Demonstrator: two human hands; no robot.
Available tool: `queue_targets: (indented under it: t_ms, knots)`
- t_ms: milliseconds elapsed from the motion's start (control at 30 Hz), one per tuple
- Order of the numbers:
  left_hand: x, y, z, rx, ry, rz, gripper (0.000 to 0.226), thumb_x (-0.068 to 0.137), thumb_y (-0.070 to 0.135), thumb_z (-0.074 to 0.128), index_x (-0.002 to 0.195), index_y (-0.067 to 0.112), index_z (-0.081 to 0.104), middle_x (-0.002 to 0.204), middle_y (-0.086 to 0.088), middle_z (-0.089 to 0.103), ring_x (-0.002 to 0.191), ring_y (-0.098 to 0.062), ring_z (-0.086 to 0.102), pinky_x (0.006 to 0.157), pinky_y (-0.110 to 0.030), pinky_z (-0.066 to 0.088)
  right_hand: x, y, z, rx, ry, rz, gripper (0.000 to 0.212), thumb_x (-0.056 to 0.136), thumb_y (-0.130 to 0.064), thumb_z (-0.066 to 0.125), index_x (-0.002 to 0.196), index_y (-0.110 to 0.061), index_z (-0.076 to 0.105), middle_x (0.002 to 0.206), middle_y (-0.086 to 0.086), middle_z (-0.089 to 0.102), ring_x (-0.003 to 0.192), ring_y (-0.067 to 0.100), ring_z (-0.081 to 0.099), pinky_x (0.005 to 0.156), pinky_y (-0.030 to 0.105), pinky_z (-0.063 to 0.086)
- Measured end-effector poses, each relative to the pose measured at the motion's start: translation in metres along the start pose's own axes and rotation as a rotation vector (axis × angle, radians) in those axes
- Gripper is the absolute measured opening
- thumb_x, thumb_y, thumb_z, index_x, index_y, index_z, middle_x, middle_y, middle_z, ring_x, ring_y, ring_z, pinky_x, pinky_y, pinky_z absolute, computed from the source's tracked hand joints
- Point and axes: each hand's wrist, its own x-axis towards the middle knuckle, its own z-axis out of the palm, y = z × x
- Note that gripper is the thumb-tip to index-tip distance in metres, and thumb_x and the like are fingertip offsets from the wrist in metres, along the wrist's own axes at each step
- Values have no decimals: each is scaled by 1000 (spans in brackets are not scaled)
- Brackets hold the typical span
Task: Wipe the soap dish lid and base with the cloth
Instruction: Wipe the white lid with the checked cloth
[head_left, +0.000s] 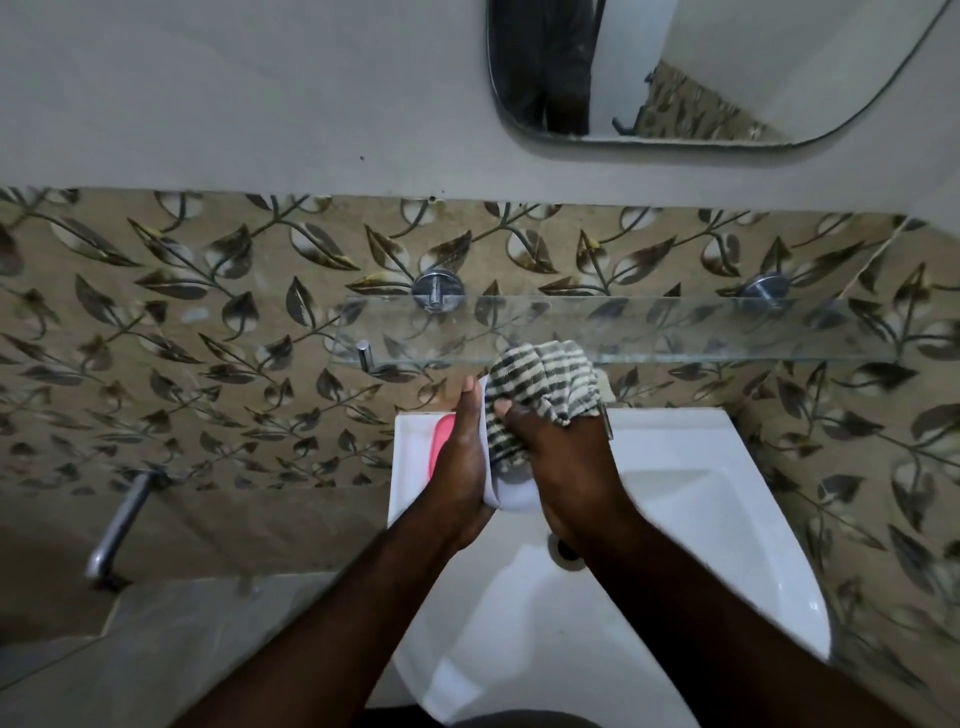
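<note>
The wiping step is under way, and the person is working over the white sink (675, 434). The left grip (462, 467) is curled round a white soap dish part (511, 498), holding it up above the basin with its hollow side turned toward the other hand. The right grip (563, 460) is closed on the striped cloth (540, 374), which it presses into that hollow; the loose end of the cloth bunches up above the fingers, just under the front edge of the glass shelf (675, 327). Whether the white part is the lid or the base cannot be told from this view. A second, pink part (441, 441) lies on the sink's left ledge, half hidden behind the left grip and untouched by the cloth.

By the look of it, the task is roughly at its halfway stage: one piece is being wiped, and the other waits. The next move probably calls for working the cloth around the inside and rim of the white part while the left grip holds it firmly, as wet plastic could slip toward the drain (565, 551). After that, the white part would need setting down on the ledge and the pink one picking up for the same treatment
</note>
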Motion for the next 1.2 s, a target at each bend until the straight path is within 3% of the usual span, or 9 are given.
queue_targets:
  t_ms: [167,267,367,500,667,767,1000,1133,1200]
  knots:
    - [-1,5,-6,76,2,-108,73,93,68,27,121,13,66,117,-14,71,102,-25,70,70,-32,60,-21,16,-13,-231,-80,-21,33,79,-4,70,105,-23,71,106,-1,75,102,19,70,97,52,51]
    - [-4,8,5,107,27,-90,67,93,67,27,116,21,70,116,-11,72,102,-23,70,82,-38,59,-6,6,-12,-129,-47,6,32,81,5,68,105,-16,72,103,5,76,99,23,71,94,55,52]
    - [-6,3,14,134,53,9,57,98,57,29,130,21,60,126,-8,67,115,-23,64,102,-42,48,4,-1,-2,15,17,36,29,87,3,64,111,-13,69,110,9,73,104,28,69,95,59,50]
    - [-8,11,10,138,45,-80,66,94,64,30,116,15,69,113,-12,73,100,-24,71,74,-33,60,-16,15,-8,-110,8,-18,35,86,3,66,116,-15,67,111,5,73,106,24,68,97,52,51]
    - [-10,18,19,116,58,-93,68,96,61,27,126,11,61,122,-18,67,102,-26,68,78,-35,59,-3,3,-9,-69,-34,-10,33,84,9,64,108,-13,70,107,9,74,99,24,71,89,44,56]
    - [-9,12,25,121,88,-40,59,98,55,30,129,14,60,127,-14,65,114,-26,63,98,-40,50,7,-1,-3,2,18,-8,29,87,4,63,111,-11,68,109,11,73,103,29,70,93,53,52]
    - [-1,15,13,36,24,-79,66,96,59,28,116,9,66,107,-15,74,90,-22,73,65,-29,60,-6,6,-9,-98,-39,8,35,84,10,64,114,-9,66,109,9,74,104,25,69,90,40,56]
    - [0,0,18,54,43,-21,56,99,54,28,122,16,63,117,-9,71,101,-18,70,75,-27,58,14,-3,-5,34,33,76,25,89,5,61,111,-5,67,109,18,72,101,34,69,89,51,55]
    - [0,2,14,64,50,-38,61,96,58,30,121,15,65,109,-6,75,97,-17,72,68,-26,59,6,5,-3,-16,51,54,28,89,2,63,115,-7,66,111,14,72,105,31,68,96,54,51]
